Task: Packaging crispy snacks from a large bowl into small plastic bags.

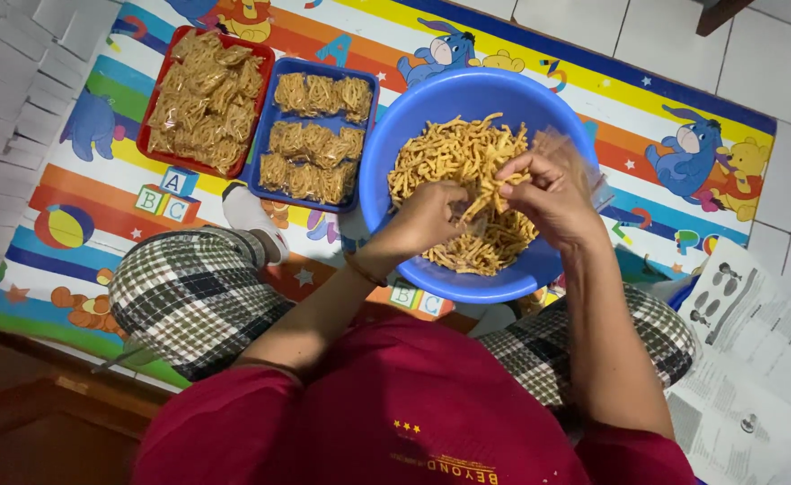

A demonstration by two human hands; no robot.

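Both grips work together over the round blue plastic basin (pixel 413 108), which we take as our landmark. Our left hand (pixel 427 216) hovers above the basin's near-left part, fingers curled together around a small pinch of thin golden fried snack sticks (pixel 454 157). Our right hand (pixel 552 193) sits above the basin's right part, its fingers pressed onto the mouth of a small clear plastic bag (pixel 579 153), which stands out over the basin's right rim. The two hands almost meet above the middle of the basin, with a few sticks between the fingertips.

The snack sticks lie heaped inside the basin, filling most of its floor. The basin rests on a colourful striped play mat with cartoon animals (pixel 647 108), just in front of our crossed legs in checked trousers (pixel 193 292).

To the left of the basin, just beside it, lies a blue rectangular plastic tray (pixel 366 85) holding rows of filled clear packets of the same snack. Further left, touching that tray, a red rectangular plastic tray (pixel 148 135) is piled with more filled packets. To the right of the basin and nearer to us, printed paper sheets (pixel 746 359) lie on the white tiled floor (pixel 674 27).
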